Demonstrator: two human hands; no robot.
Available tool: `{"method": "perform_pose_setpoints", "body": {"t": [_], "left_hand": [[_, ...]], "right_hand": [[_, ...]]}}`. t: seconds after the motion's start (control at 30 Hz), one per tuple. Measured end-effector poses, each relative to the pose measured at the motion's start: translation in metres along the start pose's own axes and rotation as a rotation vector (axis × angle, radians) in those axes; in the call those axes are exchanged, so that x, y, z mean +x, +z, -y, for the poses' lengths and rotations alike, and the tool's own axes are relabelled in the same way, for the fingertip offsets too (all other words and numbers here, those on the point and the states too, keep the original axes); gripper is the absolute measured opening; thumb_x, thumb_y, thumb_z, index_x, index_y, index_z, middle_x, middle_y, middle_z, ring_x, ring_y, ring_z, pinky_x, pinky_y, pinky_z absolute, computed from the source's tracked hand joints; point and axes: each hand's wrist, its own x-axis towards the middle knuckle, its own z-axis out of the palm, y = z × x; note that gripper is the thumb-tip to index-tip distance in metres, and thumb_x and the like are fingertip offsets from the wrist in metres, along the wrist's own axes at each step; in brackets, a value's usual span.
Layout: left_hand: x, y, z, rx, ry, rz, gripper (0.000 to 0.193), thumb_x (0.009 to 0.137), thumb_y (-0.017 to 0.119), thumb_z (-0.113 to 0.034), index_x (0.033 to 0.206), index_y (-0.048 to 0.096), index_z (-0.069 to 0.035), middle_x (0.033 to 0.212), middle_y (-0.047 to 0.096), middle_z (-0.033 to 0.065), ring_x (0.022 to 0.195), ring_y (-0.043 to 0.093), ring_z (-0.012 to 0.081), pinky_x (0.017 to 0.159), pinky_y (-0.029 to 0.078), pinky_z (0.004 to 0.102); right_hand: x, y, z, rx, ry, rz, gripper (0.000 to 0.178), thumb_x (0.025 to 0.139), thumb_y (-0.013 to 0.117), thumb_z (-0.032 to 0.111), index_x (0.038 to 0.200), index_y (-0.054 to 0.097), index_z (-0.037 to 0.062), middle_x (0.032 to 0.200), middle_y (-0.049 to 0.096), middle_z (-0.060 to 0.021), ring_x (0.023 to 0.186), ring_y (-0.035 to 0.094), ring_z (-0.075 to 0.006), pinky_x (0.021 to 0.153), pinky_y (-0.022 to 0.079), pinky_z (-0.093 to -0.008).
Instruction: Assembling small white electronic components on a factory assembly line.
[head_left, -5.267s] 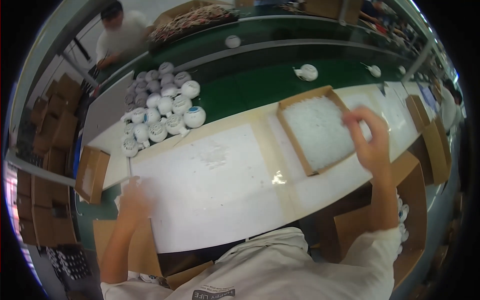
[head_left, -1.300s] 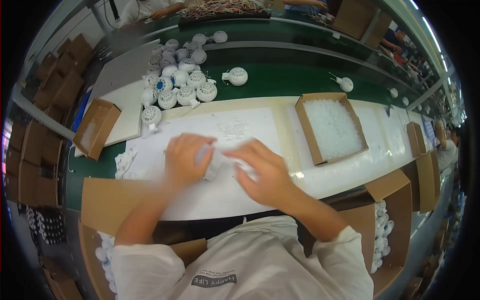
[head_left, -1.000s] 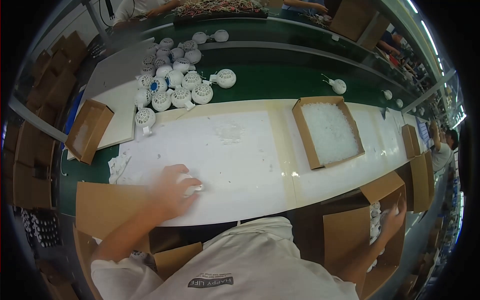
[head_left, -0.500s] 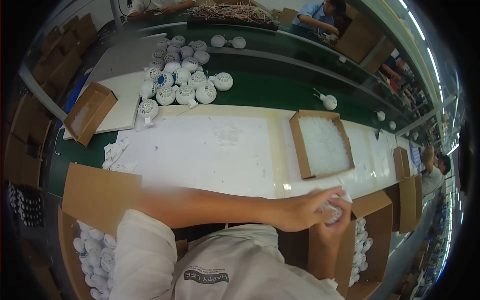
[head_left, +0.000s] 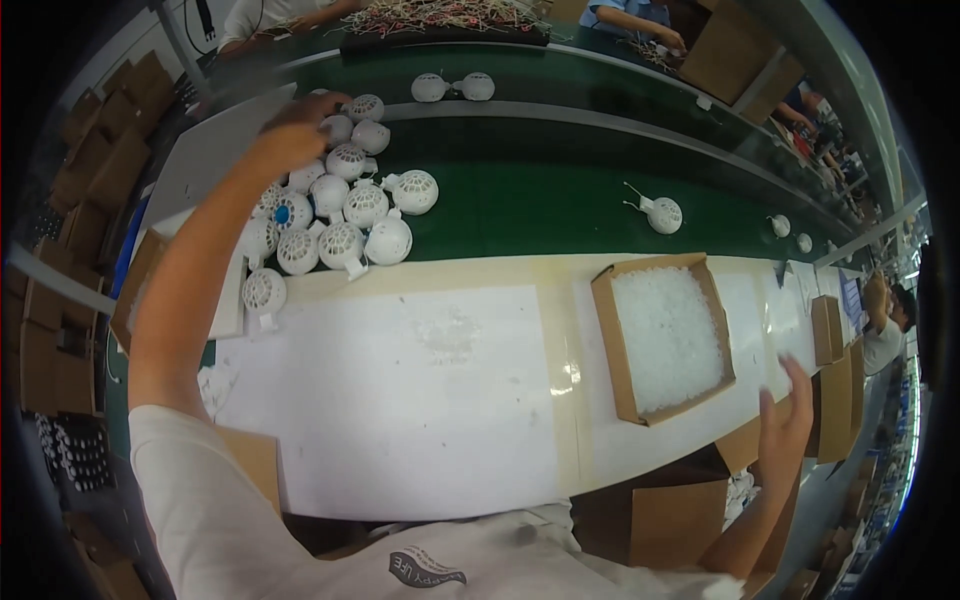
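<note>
My left hand (head_left: 298, 132) reaches out to the far left and touches the back of a pile of white round ball-shaped units (head_left: 365, 202) with slotted grille faces. Its fingertips are partly hidden and blurred, so its grip does not show. One unit in the pile has a blue centre (head_left: 284, 214). My right hand (head_left: 785, 422) is raised at the right, above the open flaps of a cardboard carton, with fingers apart and nothing in them. Beside it on the table sits a shallow cardboard tray (head_left: 625, 370) filled with small clear pieces (head_left: 668, 335).
A white sheet (head_left: 420, 400) covers the worktop. Behind it runs a green conveyor belt (head_left: 530, 195) with a single wired white unit (head_left: 661, 214). The carton (head_left: 680, 525) at lower right holds white units. Across the belt, people work near a heap of wires (head_left: 440, 17).
Both hands were together at the right around a whitish object; now they are apart and it is out of them. My left hand has swung to the pile; my right hand has opened.
</note>
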Motion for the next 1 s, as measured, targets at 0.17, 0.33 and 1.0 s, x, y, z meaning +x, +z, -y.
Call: {"method": "perform_pose_setpoints", "body": {"t": [0.17,0.33,1.0], "left_hand": [[0.029,0.026,0.12,0.155,-0.193,0.018,0.05,0.089,0.067,-0.018,0.137,0.055,-0.02,0.132,0.06,0.0168,0.116,0.062,0.0296,0.097,0.05,0.0395],[0.066,0.062,0.181,0.524,0.145,-0.175,0.045,0.086,0.068,-0.024,0.13,0.062,-0.022,0.128,0.062,0.0175,0.119,0.06,0.0315,0.102,0.047,0.0435],[0.115,0.057,0.086,0.215,-0.232,0.421,0.083,0.067,0.085,-0.053,0.135,0.054,-0.015,0.125,0.064,0.0173,0.11,0.063,0.0356,0.093,0.051,0.0432]], "right_hand": [[0.183,0.111,0.147,0.139,-0.644,0.295,0.049,0.083,0.07,0.005,0.131,0.058,0.0082,0.13,0.059,-0.0155,0.124,0.054,-0.0325,0.107,0.042,-0.0403],[0.356,0.272,0.229,-0.017,-0.929,0.18,0.072,0.083,0.075,0.037,0.146,0.043,0.0204,0.134,0.057,-0.0187,0.126,0.053,-0.0371,0.109,0.041,-0.0462],[0.408,0.43,0.375,0.138,-1.043,0.258,0.07,0.073,0.077,0.039,0.135,0.054,0.016,0.12,0.065,-0.019,0.114,0.06,-0.0378,0.095,0.049,-0.0497]]}}
